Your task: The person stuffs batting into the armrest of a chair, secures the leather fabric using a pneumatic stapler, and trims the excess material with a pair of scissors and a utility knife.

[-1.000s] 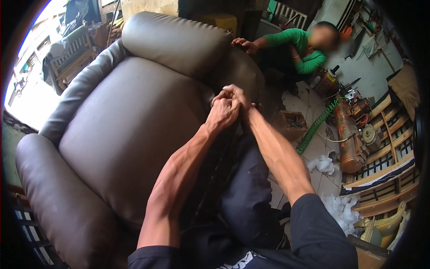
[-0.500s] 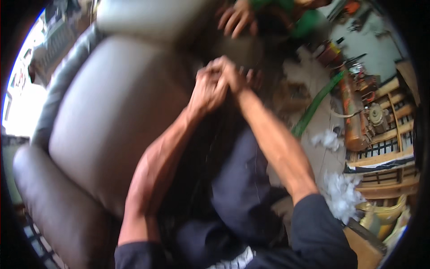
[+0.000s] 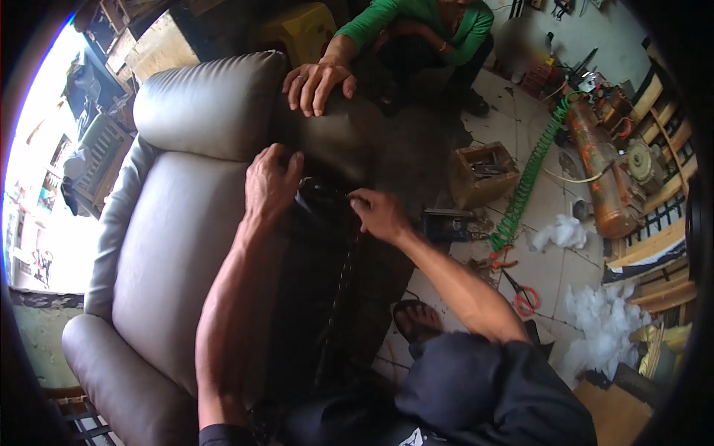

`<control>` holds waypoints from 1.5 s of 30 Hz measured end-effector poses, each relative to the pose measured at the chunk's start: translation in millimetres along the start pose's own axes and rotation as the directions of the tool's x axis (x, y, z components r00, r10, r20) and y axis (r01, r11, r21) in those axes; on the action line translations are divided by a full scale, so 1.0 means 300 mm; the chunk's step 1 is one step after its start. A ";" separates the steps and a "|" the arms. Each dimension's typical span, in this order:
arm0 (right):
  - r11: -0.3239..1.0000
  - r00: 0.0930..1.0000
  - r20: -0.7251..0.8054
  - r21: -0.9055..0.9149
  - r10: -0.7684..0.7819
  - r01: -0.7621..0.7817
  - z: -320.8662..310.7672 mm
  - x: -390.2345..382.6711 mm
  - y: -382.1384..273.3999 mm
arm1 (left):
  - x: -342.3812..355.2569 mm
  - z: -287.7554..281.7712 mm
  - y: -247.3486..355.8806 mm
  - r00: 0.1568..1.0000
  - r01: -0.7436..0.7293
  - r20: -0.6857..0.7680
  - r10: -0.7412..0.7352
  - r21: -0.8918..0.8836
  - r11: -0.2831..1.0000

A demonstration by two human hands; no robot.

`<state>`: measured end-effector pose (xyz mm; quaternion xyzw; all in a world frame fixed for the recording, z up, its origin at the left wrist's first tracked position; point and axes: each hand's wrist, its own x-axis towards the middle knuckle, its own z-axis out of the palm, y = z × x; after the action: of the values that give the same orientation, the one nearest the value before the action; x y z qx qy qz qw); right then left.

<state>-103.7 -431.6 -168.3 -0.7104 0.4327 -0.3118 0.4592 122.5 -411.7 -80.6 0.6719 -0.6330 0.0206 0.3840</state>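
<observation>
A padded armchair (image 3: 178, 245) in brown-grey leather lies at my left, with black fabric (image 3: 305, 275) along its near side and a row of small shiny dots down the fabric. My left hand (image 3: 269, 184) rests on the leather beside the black fabric, thumb apart from the bent fingers, holding nothing I can see. My right hand (image 3: 379, 215) is closed in a pinch on the outer edge of the black fabric. Just beyond my left hand, another person's hand (image 3: 320, 85) lies spread on the leather roll.
A person in a green top (image 3: 461, 37) crouches at the far side. On the tiled floor to my right are a wooden tool box (image 3: 465, 182), a coiled green hose (image 3: 529, 182), red-handled scissors (image 3: 526, 299), white stuffing (image 3: 602, 327) and a rusty tank (image 3: 599, 182).
My hands were together over the chair; now they are apart, the left on the leather and the right at the fabric edge. The view has shifted, showing more of the far side.
</observation>
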 end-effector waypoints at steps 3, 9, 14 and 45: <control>0.992 0.992 -0.044 -0.036 -0.119 0.117 0.079 0.028 0.076 | 0.052 -0.043 0.046 0.867 0.016 0.452 -0.208 0.393 0.919; 0.980 0.988 0.015 -0.128 -0.154 0.155 0.185 0.113 0.075 | 0.107 0.007 -0.006 0.635 -0.289 0.718 -0.284 0.562 0.775; 0.944 0.945 0.125 -0.102 -0.302 0.315 0.216 0.200 0.160 | 0.158 0.100 0.027 0.683 -0.273 0.687 -0.248 0.555 0.786; 0.725 0.990 0.088 -0.688 0.107 -0.018 -0.311 -0.215 0.689 | 0.192 0.030 0.065 0.522 -0.696 0.852 0.049 0.392 0.602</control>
<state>-277.7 -451.3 -326.0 -0.8322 0.5122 -0.0707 0.2001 112.8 -462.8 -47.9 0.5323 -0.8133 0.0591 -0.2275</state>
